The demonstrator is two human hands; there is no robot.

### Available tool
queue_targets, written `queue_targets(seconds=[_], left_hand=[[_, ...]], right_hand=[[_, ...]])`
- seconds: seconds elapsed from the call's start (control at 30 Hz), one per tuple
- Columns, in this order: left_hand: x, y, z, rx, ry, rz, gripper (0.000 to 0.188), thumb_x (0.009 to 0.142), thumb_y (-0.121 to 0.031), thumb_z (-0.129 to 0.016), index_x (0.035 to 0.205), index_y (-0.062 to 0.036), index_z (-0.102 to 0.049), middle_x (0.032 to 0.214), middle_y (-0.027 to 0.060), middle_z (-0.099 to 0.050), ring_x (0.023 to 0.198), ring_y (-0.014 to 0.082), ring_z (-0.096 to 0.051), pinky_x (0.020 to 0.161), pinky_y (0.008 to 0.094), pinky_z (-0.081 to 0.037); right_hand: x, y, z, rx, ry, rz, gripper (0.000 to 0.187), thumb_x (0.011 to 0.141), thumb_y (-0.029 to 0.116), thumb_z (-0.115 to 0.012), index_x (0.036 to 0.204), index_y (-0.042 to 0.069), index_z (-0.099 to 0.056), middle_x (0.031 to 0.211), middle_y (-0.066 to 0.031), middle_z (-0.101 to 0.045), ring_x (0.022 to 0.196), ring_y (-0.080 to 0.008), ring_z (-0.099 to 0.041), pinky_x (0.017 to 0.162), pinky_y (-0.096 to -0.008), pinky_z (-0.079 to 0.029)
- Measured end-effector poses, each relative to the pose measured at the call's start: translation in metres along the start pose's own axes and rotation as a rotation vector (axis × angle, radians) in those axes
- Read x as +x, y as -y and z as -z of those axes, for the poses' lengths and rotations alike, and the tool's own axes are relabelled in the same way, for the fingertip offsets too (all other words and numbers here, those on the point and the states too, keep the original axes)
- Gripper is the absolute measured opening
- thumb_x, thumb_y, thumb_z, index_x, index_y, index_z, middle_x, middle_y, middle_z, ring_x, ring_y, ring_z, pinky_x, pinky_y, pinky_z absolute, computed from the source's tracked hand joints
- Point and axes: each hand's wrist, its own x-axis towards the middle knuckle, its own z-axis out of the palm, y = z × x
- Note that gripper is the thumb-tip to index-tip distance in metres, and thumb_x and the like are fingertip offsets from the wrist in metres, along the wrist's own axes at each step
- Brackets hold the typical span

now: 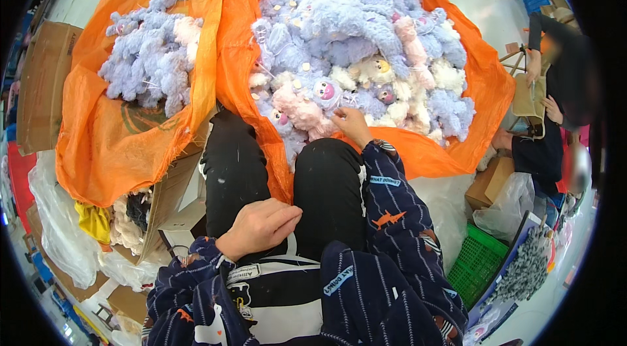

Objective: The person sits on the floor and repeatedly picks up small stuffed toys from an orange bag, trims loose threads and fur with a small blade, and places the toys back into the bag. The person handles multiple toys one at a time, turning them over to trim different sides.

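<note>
My right hand [353, 126] reaches to the near edge of a big pile of fluffy plush toys [356, 26]. Its fingers are bent together by a lavender plush toy with a pink muzzle [324, 89]; what lies between the fingertips is hidden. Just left of that hand is a pink plush toy [302, 107]. Over my lap, my left hand [260, 226] is closed with its back upward, and whatever it may hold does not show. The pile mixes lavender, cream and pink toys on an opened orange sack [473, 140].
At left, another orange sack [98, 150] holds lavender toys [153, 52], beside a cardboard box [46, 84]. A green plastic crate [478, 256] and a small carton [491, 182] stand at right. Farther right sits another person [568, 78], hands on a tan piece.
</note>
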Motion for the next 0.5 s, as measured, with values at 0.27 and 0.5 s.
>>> queue_targets(seconds=[0.27, 0.5], left_hand=[[-0.009, 0.008, 0.008, -0.047, 0.008, 0.038, 0.016, 0.072, -0.005, -0.069, 0.087, -0.0052, -0.062, 0.072, 0.0056, -0.060, 0.060, 0.0207, -0.059, 0.053, 0.0290, -0.048], [-0.012, 0.007, 0.010, -0.076, -0.012, 0.005, 0.014, 0.073, -0.005, -0.067, 0.086, -0.0051, -0.062, 0.073, 0.0056, -0.061, 0.064, 0.0207, -0.060, 0.057, 0.0286, -0.049]], right_hand=[[-0.003, -0.001, -0.031, -0.138, 0.197, -0.060, 0.034, 0.071, 0.029, -0.064, 0.092, 0.002, -0.065, 0.085, -0.0240, -0.062, 0.083, -0.0398, -0.060, 0.073, -0.0436, -0.048], [0.004, 0.041, 0.015, -0.125, 0.087, -0.062, 0.032, 0.069, 0.027, -0.065, 0.081, -0.003, -0.064, 0.074, -0.0231, -0.061, 0.073, -0.0371, -0.061, 0.066, -0.0417, -0.047]])
